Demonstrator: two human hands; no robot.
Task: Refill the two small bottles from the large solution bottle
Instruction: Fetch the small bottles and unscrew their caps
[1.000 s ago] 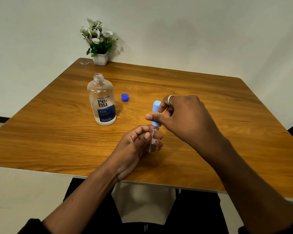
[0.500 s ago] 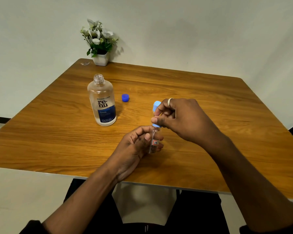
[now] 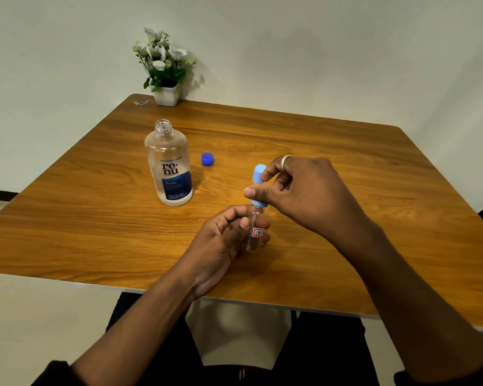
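The large clear solution bottle (image 3: 170,165) stands upright and uncapped on the wooden table (image 3: 95,218), left of centre. Its dark blue cap (image 3: 207,159) lies on the table just to its right. My left hand (image 3: 223,240) grips a small clear bottle (image 3: 255,232) with a little red-and-white label, holding it upright near the table's front. My right hand (image 3: 299,188) pinches the small bottle's tall light blue cap (image 3: 259,179) between thumb and fingers; the cap sits on the bottle's neck. Only one small bottle is in view.
A white pot of white flowers (image 3: 165,71) stands at the table's far left corner against the wall. A small scrap of clear wrapping (image 3: 140,102) lies beside it. The table's front edge runs just below my left wrist.
My right hand has shifted its fingers on the light blue cap, turning from a flatter hold to a pinch with the thumb lower. The small bottle and my left hand stay in place.
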